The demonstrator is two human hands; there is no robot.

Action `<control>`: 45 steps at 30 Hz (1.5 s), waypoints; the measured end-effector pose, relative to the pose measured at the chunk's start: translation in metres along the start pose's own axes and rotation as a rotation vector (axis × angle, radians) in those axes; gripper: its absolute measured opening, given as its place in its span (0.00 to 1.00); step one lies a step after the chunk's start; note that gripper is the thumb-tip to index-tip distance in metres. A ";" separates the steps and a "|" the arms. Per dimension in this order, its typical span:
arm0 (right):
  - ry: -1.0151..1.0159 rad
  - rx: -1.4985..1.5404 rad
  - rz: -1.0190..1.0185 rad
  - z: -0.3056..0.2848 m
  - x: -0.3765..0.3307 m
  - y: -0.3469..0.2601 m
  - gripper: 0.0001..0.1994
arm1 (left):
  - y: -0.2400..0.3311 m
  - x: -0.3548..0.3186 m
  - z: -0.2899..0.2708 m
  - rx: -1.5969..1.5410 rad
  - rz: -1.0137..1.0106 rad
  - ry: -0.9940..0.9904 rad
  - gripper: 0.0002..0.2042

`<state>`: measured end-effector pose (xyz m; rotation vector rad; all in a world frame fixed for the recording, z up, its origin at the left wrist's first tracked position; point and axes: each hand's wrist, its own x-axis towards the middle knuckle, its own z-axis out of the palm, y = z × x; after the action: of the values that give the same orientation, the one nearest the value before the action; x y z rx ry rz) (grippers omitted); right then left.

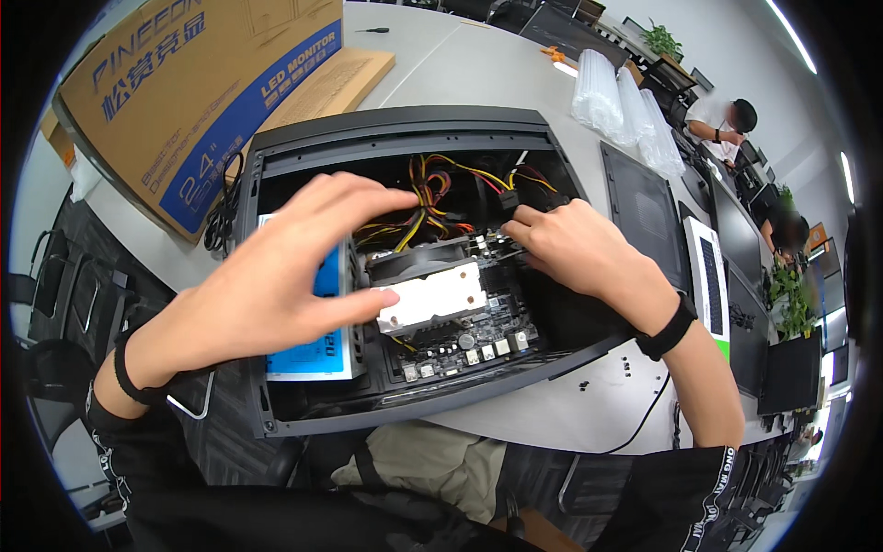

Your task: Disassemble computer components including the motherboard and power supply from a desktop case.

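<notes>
An open black computer case (395,425) lies on its side on the table before me. Inside are a motherboard (501,322), a CPU cooler (432,296) with a pale metal top and dark fan, and a power supply (322,361) with a blue label. My left hand (313,253) spreads over the power supply, thumb tip at the cooler's edge, fingertips by the bundled yellow, red and black cables (428,189). At the motherboard's far right edge, my right hand (575,244) has its fingers pinched together, close to a black cable connector (509,198). Whatever lies between those fingertips is hidden.
A large cardboard monitor box (198,110) stands behind the case at left. The black side panel (644,207) lies to the right, near a boxed keyboard (706,276). Several small screws (627,363) are scattered at the front right. Bubble-wrap rolls (602,97) sit farther back. Other people work beyond.
</notes>
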<state>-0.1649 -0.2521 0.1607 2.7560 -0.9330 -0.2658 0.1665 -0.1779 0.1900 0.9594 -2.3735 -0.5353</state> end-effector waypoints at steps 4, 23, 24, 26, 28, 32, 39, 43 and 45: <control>0.075 0.247 0.047 -0.006 0.002 0.002 0.13 | -0.007 -0.021 -0.027 -0.035 -0.206 -0.031 0.45; 0.196 0.395 0.115 -0.010 -0.002 -0.003 0.13 | 0.008 -0.026 -0.024 0.353 -0.129 -0.388 0.62; 0.201 0.405 0.117 -0.010 -0.002 -0.002 0.12 | 0.009 -0.024 -0.022 0.344 -0.136 -0.374 0.62; 0.212 0.423 0.123 -0.010 -0.002 -0.002 0.12 | 0.012 -0.023 -0.020 0.317 -0.118 -0.318 0.61; 0.221 0.434 0.123 -0.009 -0.002 -0.001 0.12 | 0.015 -0.023 -0.020 0.300 -0.182 -0.339 0.62; 0.247 0.437 0.133 -0.008 -0.004 -0.001 0.12 | 0.016 -0.025 -0.019 0.272 -0.220 -0.307 0.62; 0.217 0.470 0.175 -0.012 -0.004 -0.004 0.11 | 0.011 -0.032 -0.018 0.285 -0.209 -0.261 0.58; 0.257 0.451 0.135 -0.009 -0.003 -0.003 0.10 | 0.012 -0.033 -0.021 0.247 -0.208 -0.263 0.57; 0.264 0.456 0.132 -0.007 -0.003 -0.002 0.10 | 0.013 -0.033 -0.022 0.227 -0.212 -0.263 0.56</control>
<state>-0.1641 -0.2479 0.1669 2.9991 -1.2177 0.3720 0.1932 -0.1491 0.2034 1.3238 -2.6243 -0.5044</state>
